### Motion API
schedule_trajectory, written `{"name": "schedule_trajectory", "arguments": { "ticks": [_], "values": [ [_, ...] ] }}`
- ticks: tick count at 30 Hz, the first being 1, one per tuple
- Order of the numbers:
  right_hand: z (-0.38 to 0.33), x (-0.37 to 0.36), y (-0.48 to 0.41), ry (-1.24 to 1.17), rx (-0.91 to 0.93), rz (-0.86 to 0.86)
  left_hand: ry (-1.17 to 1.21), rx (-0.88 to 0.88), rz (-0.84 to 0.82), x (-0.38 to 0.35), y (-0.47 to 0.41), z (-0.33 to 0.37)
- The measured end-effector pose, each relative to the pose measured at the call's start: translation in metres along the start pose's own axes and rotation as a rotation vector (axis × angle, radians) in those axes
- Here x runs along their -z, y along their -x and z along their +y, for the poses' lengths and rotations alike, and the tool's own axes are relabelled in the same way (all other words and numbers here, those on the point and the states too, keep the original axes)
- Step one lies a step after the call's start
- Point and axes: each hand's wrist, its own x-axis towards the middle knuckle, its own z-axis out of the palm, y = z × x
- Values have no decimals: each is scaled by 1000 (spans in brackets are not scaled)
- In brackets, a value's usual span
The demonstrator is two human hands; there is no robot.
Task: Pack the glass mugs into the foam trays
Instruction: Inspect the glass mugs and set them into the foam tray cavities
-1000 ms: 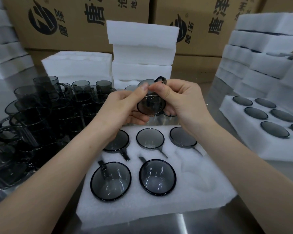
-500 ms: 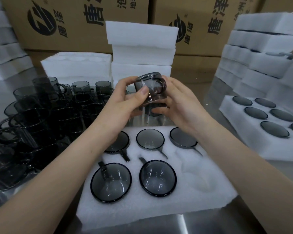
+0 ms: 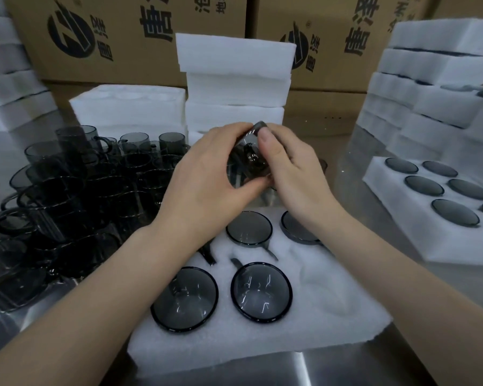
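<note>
Both hands hold one smoky grey glass mug (image 3: 250, 160) in the air above the far edge of the white foam tray (image 3: 332, 316). My left hand (image 3: 207, 182) wraps around its left side and my right hand (image 3: 287, 168) grips its right side, thumb on top. The mug is tilted and largely hidden by fingers. In the tray several mugs sit in their pockets: two open-side-up at the front (image 3: 261, 292), others bottom-up behind (image 3: 248, 227). The front right pocket (image 3: 321, 280) holds nothing.
A dense cluster of loose grey mugs (image 3: 76, 190) covers the steel table at left. A filled foam tray (image 3: 430, 213) lies at right, with stacked foam trays (image 3: 435, 87) behind it. More foam stacks (image 3: 234, 79) and cardboard boxes (image 3: 140, 37) stand at the back.
The mug has been turned over between both hands. My right thumb now lies on top of it, and both hands have closed further around it.
</note>
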Motion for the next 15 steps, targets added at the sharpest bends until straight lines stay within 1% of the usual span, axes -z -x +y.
{"name": "schedule_trajectory", "arguments": {
  "ticks": [2,5,8,10,12,14,15],
  "values": [
    [0,1,1,-34,-10,-4,0,-22,22,2,1,0],
    [-2,3,-1,-345,-192,-12,-9,-57,17,4,4,-2],
    [-3,5,-5,-514,-328,-31,60,-68,8,5,4,-4],
    [-2,6,-8,-617,-404,-102,157,-30,-1,5,4,-6],
    [0,7,-10,-704,-477,-221,222,10,-5,5,4,-9],
    [1,9,-10,-733,-517,-330,201,29,-22,4,2,-10],
    [2,9,-9,-717,-512,-358,167,35,-39,3,2,-11]
  ]
}}
